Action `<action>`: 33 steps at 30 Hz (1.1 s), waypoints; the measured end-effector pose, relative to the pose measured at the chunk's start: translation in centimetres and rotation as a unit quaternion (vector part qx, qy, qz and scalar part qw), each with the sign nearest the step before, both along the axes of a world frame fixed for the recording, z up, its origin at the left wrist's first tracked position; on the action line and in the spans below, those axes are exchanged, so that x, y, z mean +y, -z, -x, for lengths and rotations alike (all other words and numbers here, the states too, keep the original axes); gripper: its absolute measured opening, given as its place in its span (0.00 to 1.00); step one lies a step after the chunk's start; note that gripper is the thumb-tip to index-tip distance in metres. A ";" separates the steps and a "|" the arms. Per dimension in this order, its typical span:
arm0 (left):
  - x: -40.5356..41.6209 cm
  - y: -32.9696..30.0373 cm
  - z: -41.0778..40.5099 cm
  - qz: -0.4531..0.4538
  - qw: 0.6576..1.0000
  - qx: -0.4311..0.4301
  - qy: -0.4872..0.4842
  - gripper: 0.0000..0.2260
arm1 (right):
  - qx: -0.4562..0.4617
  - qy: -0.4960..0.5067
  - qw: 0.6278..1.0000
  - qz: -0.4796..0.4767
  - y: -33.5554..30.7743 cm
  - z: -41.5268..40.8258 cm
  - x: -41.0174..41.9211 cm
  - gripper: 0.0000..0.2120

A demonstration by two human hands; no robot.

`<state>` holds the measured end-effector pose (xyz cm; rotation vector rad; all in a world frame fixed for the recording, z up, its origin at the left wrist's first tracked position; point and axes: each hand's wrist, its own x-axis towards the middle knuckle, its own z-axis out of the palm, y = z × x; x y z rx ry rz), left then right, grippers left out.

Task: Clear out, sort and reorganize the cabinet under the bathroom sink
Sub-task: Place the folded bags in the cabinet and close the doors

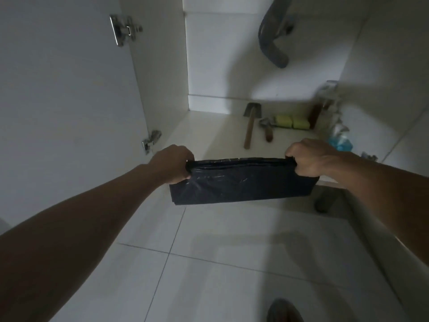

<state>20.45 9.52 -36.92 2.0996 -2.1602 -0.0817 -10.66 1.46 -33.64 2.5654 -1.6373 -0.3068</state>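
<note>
A folded black plastic bag (243,182) hung stretched between both hands in front of the open cabinet, above the tiled floor (209,263) and just before the front edge of the cabinet floor (209,131). The left hand (173,165) gripped the bag's upper left corner, its fingers curled tight around the bunched plastic; the right hand (308,159) held the upper right corner the same way, fingers clenched on the top edge. Behind the bag, toward the back right of the cabinet floor, lay a wooden-handled scraper (249,126) and a smaller wooden-handled tool (267,129), side by side, with two yellow-green sponges (292,122) just beside them against the back wall. At the right edge stood a blurred bottle of blue liquid (341,140). A grey drain pipe (271,38) curved down from above. The cabinet door (69,101) stood open at the left, its hinges (125,30) visible.
</note>
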 end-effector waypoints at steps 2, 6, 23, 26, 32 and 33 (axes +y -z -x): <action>-1.1 -0.6 -1.0 0.030 0.999 0.008 -0.015 0.03 | 0.008 -0.003 1.000 0.009 -0.9 -1.3 -1.5 0.09; -4.0 -1.4 -2.9 0.039 0.997 -0.001 -0.060 0.05 | -0.005 -0.021 1.000 0.009 -1.6 -3.9 -6.6 0.03; -24.1 4.7 -12.5 0.209 0.964 -0.066 -0.153 0.05 | -0.200 -0.033 0.964 0.170 4.5 -20.0 -34.6 0.13; -24.5 8.9 -12.6 0.238 0.963 -0.073 -0.106 0.07 | -0.237 -0.022 0.956 0.170 9.2 -21.1 -35.8 0.11; -23.9 14.7 -11.0 0.168 0.985 -0.034 -0.012 0.14 | -0.232 0.012 0.970 0.065 15.5 -20.3 -35.5 0.21; -23.7 15.1 -10.9 0.167 0.986 -0.031 0.000 0.14 | -0.244 0.031 0.968 0.051 15.6 -20.3 -35.3 0.22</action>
